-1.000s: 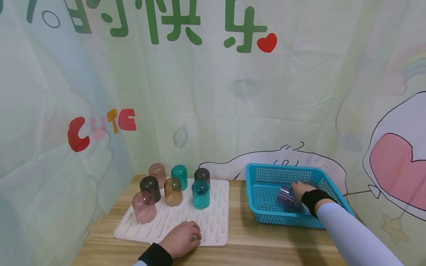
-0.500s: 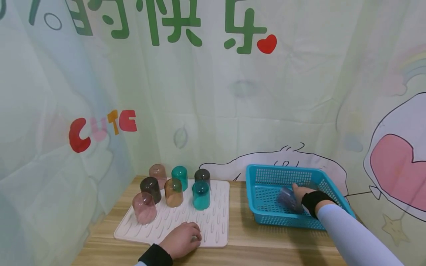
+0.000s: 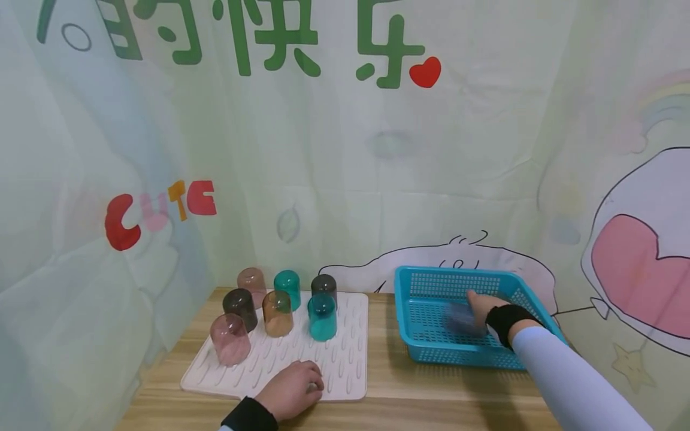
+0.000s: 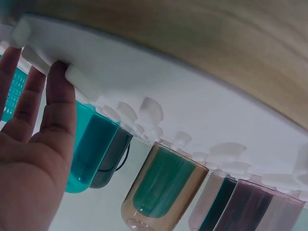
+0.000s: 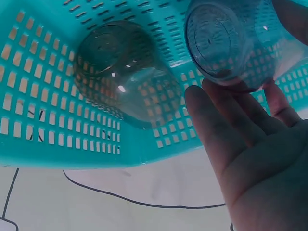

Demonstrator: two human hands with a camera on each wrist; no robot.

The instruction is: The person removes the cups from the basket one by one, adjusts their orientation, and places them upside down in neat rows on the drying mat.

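My right hand [image 3: 481,308] reaches into a blue plastic basket [image 3: 453,354] and holds a bluish-purple clear glass [image 5: 236,43], fingers under its side and thumb across from them. The glass blurs in the head view. A second, smoky-brown glass [image 5: 127,72] lies in the basket beyond my fingertips. My left hand [image 3: 291,388] rests at the front edge of a white drying mat [image 3: 345,374], fingers loosely bent and holding nothing. Upside-down glasses stand on the mat: pink [image 3: 230,341], grey [image 3: 240,311], amber [image 3: 278,314] and teal [image 3: 322,317] among them.
The mat and the basket stand side by side on a wooden table [image 3: 384,347]. Behind and beside them hangs a printed cloth [image 3: 334,149]. At the back of the mat are more glasses, one pink [image 3: 251,282], one teal [image 3: 287,284] and one dark grey [image 3: 324,284].
The bluish-purple glass in my right hand has shifted and turned inside the basket, now blurred. My right hand has moved slightly; my left hand stays at the mat's edge.
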